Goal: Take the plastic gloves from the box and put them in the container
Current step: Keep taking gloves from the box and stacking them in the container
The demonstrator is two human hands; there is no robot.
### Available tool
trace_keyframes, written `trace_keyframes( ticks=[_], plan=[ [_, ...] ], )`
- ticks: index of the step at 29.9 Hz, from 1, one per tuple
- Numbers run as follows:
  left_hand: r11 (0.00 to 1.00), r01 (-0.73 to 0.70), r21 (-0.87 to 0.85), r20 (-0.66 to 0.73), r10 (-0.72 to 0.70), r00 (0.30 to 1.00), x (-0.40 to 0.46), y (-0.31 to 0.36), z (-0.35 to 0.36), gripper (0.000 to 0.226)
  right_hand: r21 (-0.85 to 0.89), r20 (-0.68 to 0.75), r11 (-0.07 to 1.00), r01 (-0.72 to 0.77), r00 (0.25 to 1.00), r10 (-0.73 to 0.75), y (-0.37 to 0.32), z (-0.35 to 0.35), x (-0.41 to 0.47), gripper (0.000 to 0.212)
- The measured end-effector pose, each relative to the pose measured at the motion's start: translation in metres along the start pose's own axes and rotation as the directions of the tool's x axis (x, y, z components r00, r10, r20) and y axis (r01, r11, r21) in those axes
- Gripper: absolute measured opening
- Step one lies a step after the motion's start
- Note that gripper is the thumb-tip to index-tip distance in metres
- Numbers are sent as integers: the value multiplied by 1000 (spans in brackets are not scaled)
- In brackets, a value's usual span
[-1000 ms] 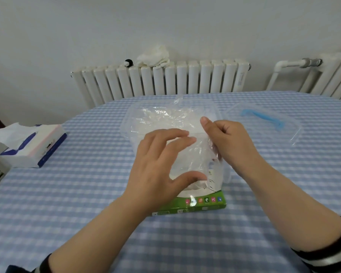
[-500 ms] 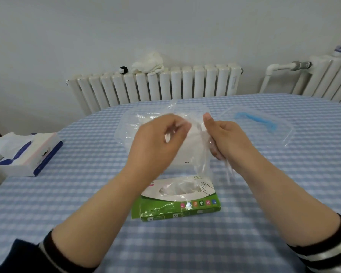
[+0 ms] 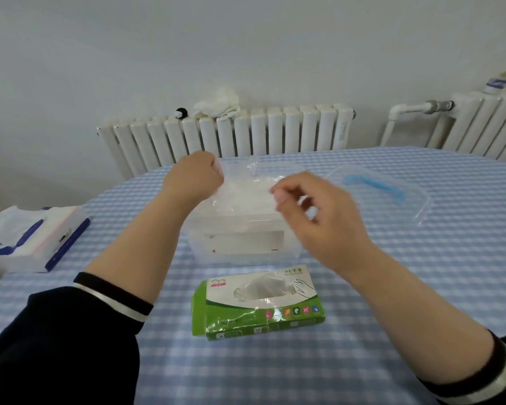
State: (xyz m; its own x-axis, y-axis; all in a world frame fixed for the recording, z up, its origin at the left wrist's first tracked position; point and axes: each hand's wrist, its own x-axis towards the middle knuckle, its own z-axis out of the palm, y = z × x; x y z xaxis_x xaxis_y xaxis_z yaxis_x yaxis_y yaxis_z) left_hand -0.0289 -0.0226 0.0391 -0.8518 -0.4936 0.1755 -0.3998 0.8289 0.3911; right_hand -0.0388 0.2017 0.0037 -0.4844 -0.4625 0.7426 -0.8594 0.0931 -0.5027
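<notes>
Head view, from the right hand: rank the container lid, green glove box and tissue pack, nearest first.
From the right hand:
1. Container lid, just to its right.
2. Green glove box, nearer the person, below it.
3. Tissue pack, far left table edge.

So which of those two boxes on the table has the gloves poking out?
The green box nearest the person, clear plastic gloves bunched in its oval opening. The blue and white box at the left edge shows white tissue instead.
</notes>
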Motion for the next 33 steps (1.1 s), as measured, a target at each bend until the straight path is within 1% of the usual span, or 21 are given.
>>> trace_keyframes(
  ticks=[2, 3, 4, 6, 8, 10, 11, 13, 15, 17, 20, 23, 25, 26, 27, 28, 29, 30, 31, 32, 33],
  plan=[
    [994, -20, 111, -16, 22, 1000, 0, -6, 6, 16, -109, 227, 994, 4, 974, 21, -1, 13, 8, 29],
    [989, -35, 147, -24, 39, 999, -1, -9, 8, 22, -163, 333, 987, 7, 942, 49, 0, 20, 15, 34],
    [983, -53, 177, -35, 60, 998, -1, -11, 9, 26, -225, 433, 974, 5, 896, 95, 1, 26, 23, 38],
    [966, -81, 244, -56, 97, 994, -2, -13, 12, 32, -382, 581, 924, -13, 774, 251, 6, 35, 40, 43],
    [946, -90, 311, -60, 114, 992, -3, -15, 13, 35, -494, 646, 867, -65, 640, 415, 11, 38, 55, 48],
    [923, -113, 368, -50, 141, 989, -3, -19, 15, 37, -538, 674, 830, -147, 517, 528, 15, 41, 66, 56],
    [908, -129, 398, -39, 158, 987, -3, -21, 16, 39, -554, 680, 815, -172, 471, 562, 16, 42, 71, 61],
    [886, -160, 434, -8, 182, 983, -1, -24, 18, 43, -593, 679, 788, -169, 422, 601, 18, 43, 77, 65],
    [879, -193, 436, 11, 209, 978, 2, -26, 20, 50, -623, 662, 767, -151, 422, 620, 19, 42, 79, 63],
    [869, -222, 442, 6, 245, 970, 2, -27, 19, 57, -614, 633, 773, -163, 483, 604, 21, 38, 77, 58],
    [884, -247, 398, -21, 278, 960, 1, -34, 12, 58, -551, 545, 808, -207, 645, 537, 20, 28, 69, 44],
    [918, -227, 325, -75, 264, 962, -8, -45, 0, 44, -422, 387, 872, -248, 820, 421, 21, 20, 52, 25],
    [911, -246, 330, -202, 323, 925, -18, -53, -3, 40, -301, 219, 930, -212, 934, 283, 17, 16, 38, 15],
    [901, -271, 338, -300, 376, 877, -24, -55, -4, 47, -223, 138, 955, -194, 964, 228, 12, 14, 30, 10],
    [893, -302, 334, -404, 425, 810, -33, -54, -3, 53, -133, 94, 973, -186, 975, 200, 5, 11, 23, 6],
    [888, -339, 311, -503, 456, 734, -43, -51, 0, 54, -47, 106, 981, -189, 975, 193, -1, 9, 15, 3],
    [888, -378, 263, -575, 459, 677, -56, -45, 3, 49, 19, 177, 979, -204, 964, 198, -7, 8, 8, 3],
    [882, -430, 195, -614, 451, 647, -69, -39, 9, 41, 43, 297, 971, -236, 931, 213, -12, 8, 2, 4],
    [864, -490, 114, -624, 446, 642, -83, -33, 17, 33, 8, 431, 965, -263, 871, 234, -14, 8, -4, 6],
    [840, -541, 37, -605, 450, 657, -96, -29, 25, 26, -73, 547, 964, -255, 798, 253, -13, 10, -9, 8],
    [819, -573, -35, -561, 458, 690, -110, -26, 35, 23, -162, 629, 965, -206, 732, 262, -11, 12, -13, 12]
  ],
)
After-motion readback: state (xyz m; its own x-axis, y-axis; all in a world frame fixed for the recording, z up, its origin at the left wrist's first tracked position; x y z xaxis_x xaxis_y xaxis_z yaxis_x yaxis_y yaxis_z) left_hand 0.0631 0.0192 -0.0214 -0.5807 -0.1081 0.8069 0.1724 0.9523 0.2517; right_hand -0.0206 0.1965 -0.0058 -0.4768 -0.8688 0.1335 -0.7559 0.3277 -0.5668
